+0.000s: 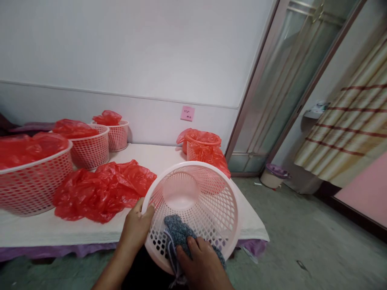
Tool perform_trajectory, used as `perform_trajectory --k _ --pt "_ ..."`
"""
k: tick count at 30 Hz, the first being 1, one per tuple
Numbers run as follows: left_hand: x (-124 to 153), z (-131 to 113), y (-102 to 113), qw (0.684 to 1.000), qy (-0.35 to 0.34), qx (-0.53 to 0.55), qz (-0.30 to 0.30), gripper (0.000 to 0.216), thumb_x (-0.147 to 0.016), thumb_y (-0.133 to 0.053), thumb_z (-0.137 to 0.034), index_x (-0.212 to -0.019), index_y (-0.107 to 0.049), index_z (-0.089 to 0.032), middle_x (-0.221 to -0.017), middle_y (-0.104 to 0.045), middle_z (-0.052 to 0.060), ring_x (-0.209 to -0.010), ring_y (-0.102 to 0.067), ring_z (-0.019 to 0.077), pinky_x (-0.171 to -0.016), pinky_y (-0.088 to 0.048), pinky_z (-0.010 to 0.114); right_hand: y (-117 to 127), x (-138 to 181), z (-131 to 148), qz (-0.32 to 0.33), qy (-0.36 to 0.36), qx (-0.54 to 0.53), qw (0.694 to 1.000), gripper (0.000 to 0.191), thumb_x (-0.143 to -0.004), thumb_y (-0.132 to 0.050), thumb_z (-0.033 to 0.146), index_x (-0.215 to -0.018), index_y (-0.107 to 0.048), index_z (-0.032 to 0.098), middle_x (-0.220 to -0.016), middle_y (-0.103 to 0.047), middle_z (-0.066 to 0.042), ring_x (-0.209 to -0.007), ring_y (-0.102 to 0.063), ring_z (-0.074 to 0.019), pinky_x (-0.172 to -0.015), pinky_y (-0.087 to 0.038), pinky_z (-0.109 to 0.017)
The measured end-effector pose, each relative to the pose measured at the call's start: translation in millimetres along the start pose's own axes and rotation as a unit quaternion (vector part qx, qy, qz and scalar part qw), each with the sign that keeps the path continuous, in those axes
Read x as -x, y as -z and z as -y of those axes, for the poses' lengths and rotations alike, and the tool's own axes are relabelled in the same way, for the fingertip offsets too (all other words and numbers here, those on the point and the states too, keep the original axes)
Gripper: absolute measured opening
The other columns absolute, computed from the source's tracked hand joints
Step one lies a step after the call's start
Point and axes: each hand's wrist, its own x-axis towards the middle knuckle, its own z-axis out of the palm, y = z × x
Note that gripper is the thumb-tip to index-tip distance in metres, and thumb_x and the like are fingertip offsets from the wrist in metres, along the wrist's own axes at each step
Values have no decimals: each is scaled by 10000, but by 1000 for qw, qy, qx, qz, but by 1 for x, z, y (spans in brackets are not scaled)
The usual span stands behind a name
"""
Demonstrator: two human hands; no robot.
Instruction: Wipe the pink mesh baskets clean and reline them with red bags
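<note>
left hand (137,226) grips the pink basket (208,201) rim, right hand (203,264) presses grey cloth (177,230) inside: probably mid-wipe, not yet lined.

I'm seeing three pink mesh baskets (90,151) sitting along the left of the white-covered table (45,229), each holding red plastic, with a loose red bag (102,189) lying crumpled in front of them. A fourth lined basket (193,152) is standing at the far right corner under a pink sticky note (187,113). A small purple-lidded bin (273,175) is sitting on the floor between the glass door (281,80) and a striped curtain (350,121).
</note>
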Motion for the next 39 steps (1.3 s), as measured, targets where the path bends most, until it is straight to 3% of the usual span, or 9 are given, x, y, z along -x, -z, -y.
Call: perform_trajectory --k 4,7,12,15,19,24,28,31,39 --pt "31 2 -17 998 5 53 14 407 -827 -510 -491 -1066 -591 -172 -989 -712 64 -869 -667 234 -781 -513 337 21 -13 14 -38 -34 -110 993 616 -714 -660 259 -1308 -497 251 -1203 -576 -151 -1011 -559 -348 -835 -486 -475" --pt "54 8 -29 993 19 116 18 416 -861 -490 -492 -1139 -541 -187 -1109 -670 67 -1007 -628 232 -893 -473 344 34 -26 25 -108 -70 -209 969 575 -712 -639 223 -1271 -516 275 -1208 -549 -104 -1061 -514 -305 -905 -439 -435" --pt "58 18 -17 996 20 82 -1 342 -897 -442 -487 -1100 -546 -233 -1058 -662 24 -963 -606 212 -855 -455 320 35 -32 23 -96 -15 -299 949 524 -745 -629 224 -1258 -536 272 -1191 -542 -75 -1073 -512 -250 -919 -425 -357" --pt "51 19 -6 999 15 32 -40 294 -891 -457 -469 -1064 -574 -262 -967 -672 -19 -876 -604 188 -795 -448 279 25 -25 9 -37 -22 -249 968 461 -715 -590 118 -1147 -614 275 -1126 -577 -72 -1004 -564 -229 -849 -455 -311" --pt "47 17 -3 996 -2 17 -83 273 -866 -502 -452 -1033 -606 -264 -946 -682 -34 -914 -605 171 -831 -429 239 17 -22 -15 16 -83 -64 994 313 -734 -534 58 -967 -679 209 -1040 -635 -119 -930 -606 -272 -779 -476 -343" --pt "50 12 -5 997 -15 25 -75 266 -827 -550 -449 -991 -638 -259 -861 -697 -52 -832 -632 145 -776 -468 197 36 -37 -49 -3 -175 55 983 290 -813 -479 36 -977 -691 150 -996 -664 -151 -899 -619 -290 -724 -485 -349" --pt "58 4 -3 998 -47 -9 -40 254 -809 -561 -431 -956 -665 -253 -815 -716 -52 -767 -671 144 -686 -508 181 45 -55 -76 -50 -223 70 971 324 -859 -428 57 -1099 -642 103 -1118 -615 -208 -983 -582 -324 -765 -475 -386" --pt "61 1 -4 994 -93 -33 -37 246 -814 -562 -394 -978 -676 -249 -816 -737 -45 -698 -683 139 -663 -525 188 33 -67 -85 -64 -238 62 967 352 -882 -389 62 -1146 -620 89 -1150 -596 -215 -1013 -565 -327 -778 -465 -388" --pt "60 -2 -10 984 -160 -60 -49 176 -830 -541 -304 -951 -655 -244 -727 -715 -50 -616 -671 126 -601 -523 182 -16 -66 -67 -12 -184 -77 980 243 -771 -521 57 -892 -717 133 -986 -677 -165 -906 -624 -283 -745 -452 -332"
